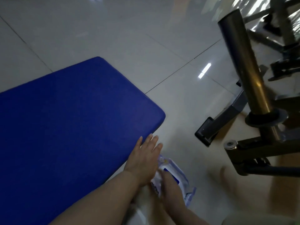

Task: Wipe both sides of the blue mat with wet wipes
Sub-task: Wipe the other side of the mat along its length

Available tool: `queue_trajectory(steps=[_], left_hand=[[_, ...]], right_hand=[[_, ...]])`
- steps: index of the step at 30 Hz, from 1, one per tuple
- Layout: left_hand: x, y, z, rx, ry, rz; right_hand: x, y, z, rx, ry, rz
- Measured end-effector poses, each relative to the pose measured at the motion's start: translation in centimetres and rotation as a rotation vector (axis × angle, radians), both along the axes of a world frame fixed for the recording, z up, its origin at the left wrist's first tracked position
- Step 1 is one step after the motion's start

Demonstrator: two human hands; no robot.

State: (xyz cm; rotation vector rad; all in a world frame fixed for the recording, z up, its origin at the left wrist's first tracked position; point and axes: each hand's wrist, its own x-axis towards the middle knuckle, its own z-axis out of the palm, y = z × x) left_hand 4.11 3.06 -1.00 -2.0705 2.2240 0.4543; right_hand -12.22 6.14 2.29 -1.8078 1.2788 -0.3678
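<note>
A thick blue mat (69, 120) lies flat on the tiled floor and fills the left half of the view. By its near right edge lies a white pack of wet wipes (175, 169) with a blue lid. My left hand (142, 158) reaches across the mat's edge with its fingers straight, partly covering the pack's left side. My right hand (172, 190) lies on the pack with its fingers stretched along it, one fingertip at the blue lid. The hands hide the lower part of the pack, and the picture is blurred here.
A metal gym frame stands at the right: a brass-coloured bar (248, 70) rises at a slant and a black-capped foot (204, 133) rests on the floor close to the pack. Glossy grey floor tiles (129, 38) stretch beyond the mat.
</note>
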Motion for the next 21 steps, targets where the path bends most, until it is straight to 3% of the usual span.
queue_trajectory(steps=[2,5,11,21], left_hand=[[0.3,-0.4,1.3,-0.039,-0.001,0.019],[0.9,-0.7,3.6,-0.081,0.038,0.063],[0.1,-1.0,9.6,-0.226,0.103,0.088],[-9.1,0.1,19.8,-0.463,0.139,-0.121]], right_hand=[[4.9,-3.9,-1.8,0.014,-0.077,-0.246],[6.5,-7.4,-2.2,-0.235,-0.154,-0.359],[4.9,-8.5,5.1,-0.343,-0.181,-0.404],[-3.8,-3.5,16.2,-0.448,-0.253,-0.547]])
